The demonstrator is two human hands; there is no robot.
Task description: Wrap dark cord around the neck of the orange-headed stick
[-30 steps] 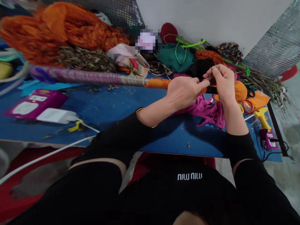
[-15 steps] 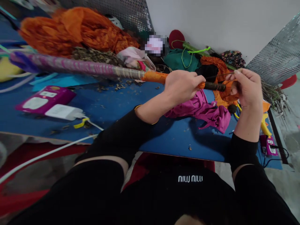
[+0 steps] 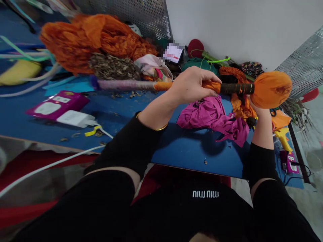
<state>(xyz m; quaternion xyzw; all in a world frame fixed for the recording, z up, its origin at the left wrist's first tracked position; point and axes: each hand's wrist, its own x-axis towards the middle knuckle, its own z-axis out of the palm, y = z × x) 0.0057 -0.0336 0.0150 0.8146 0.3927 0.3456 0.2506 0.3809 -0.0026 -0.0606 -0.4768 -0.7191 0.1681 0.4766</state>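
My left hand is closed around a long wrapped stick held roughly level above the table. Purple and pale wrapping covers its left part, and orange cloth lies around the grip. To the right of that hand comes a dark wound band, and the stick ends in a round orange cloth-covered head. My right hand is behind and below this head, which hides its fingers. Beneath the stick, crumpled magenta cloth lies on the table beside loose orange cloth.
On the blue table sit a purple power strip with a white charger, an orange fabric heap and dried plant matter. A yellow glue gun lies at the right edge, near a second purple power strip.
The dark strand earlier stretched between my hands no longer shows. My right hand has moved down behind the round orange head, now plainly visible. The stick's left end has swung lower.
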